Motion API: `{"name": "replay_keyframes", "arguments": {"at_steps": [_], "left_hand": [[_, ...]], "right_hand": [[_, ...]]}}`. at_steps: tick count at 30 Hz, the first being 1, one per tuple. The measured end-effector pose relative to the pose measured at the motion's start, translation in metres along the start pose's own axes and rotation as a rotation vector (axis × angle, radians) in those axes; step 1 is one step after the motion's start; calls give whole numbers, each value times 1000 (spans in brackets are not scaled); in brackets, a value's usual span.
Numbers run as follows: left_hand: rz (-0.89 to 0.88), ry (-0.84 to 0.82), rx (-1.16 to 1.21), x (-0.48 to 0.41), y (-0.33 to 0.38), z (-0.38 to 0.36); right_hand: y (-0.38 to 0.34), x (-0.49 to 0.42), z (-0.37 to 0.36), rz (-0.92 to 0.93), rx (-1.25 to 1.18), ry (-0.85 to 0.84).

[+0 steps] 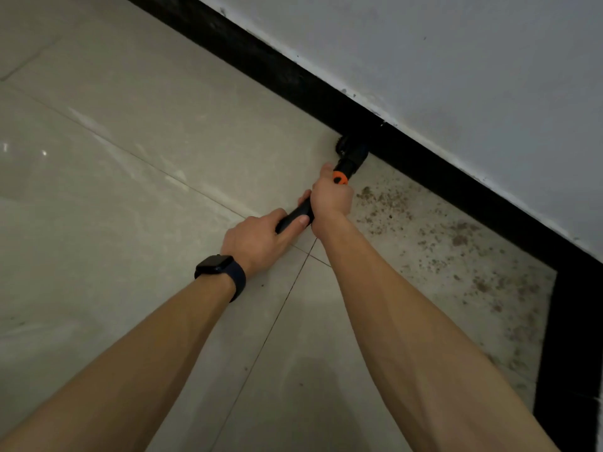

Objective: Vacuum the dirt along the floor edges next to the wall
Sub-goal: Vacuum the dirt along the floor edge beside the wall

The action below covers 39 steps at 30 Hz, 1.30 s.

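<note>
1. Both arms reach forward and down over a pale tiled floor toward a black skirting board that runs along the foot of a grey-white wall.
2. The left hand is closed around the near part of a black vacuum tube, its thumb lying along the top. A dark watch sits on that wrist.
3. The right hand is clamped around the tube farther along, just behind an orange collar.
4. Beyond the collar, the black brush head rests on the floor, touching or nearly touching the skirting board; which of the two cannot be told, since both are black.
5. Brown dirt is scattered over the tile to the right of the brush head, along the skirting and toward the corner at the near right, where the skirting turns.
6. The tiles to the left of the brush head look mostly clean, with pale streaks and only a few small specks nearer the camera.
7. Thin dark grout lines cross under the forearms.
</note>
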<state>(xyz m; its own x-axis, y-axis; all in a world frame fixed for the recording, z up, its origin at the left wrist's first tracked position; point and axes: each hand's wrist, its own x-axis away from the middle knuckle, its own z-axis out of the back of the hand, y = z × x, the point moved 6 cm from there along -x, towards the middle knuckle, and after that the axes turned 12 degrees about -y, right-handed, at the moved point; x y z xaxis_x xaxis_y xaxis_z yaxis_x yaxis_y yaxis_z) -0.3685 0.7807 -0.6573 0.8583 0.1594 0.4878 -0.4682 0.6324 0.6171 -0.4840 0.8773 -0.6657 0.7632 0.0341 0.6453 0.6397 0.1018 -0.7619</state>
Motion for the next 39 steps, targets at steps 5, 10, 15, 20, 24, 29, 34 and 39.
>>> {"name": "replay_keyframes", "arguments": {"at_steps": [5, 10, 15, 20, 24, 29, 34, 39], "left_hand": [[57, -72, -17, 6, 3, -14], [30, -186, 42, 32, -2, -29], [34, -206, -43, 72, -30, -25], [41, -250, -156, 115, -55, -28], [67, -270, -194, 146, -74, -41], [81, -280, -197, 157, -74, -47], [66, -266, -134, 140, -60, -47], [47, -256, -115, 115, -46, -42]], "right_hand": [[2, 10, 13, -17, 114, 44], [26, 38, 21, -22, 80, 15], [57, 86, 12, -58, 7, 7], [96, 133, 10, -98, -94, 32], [124, 162, 14, -119, -83, 50], [130, 172, 19, -135, -80, 50], [111, 160, 27, -122, -47, 46], [93, 140, 31, -112, -57, 51]]}}
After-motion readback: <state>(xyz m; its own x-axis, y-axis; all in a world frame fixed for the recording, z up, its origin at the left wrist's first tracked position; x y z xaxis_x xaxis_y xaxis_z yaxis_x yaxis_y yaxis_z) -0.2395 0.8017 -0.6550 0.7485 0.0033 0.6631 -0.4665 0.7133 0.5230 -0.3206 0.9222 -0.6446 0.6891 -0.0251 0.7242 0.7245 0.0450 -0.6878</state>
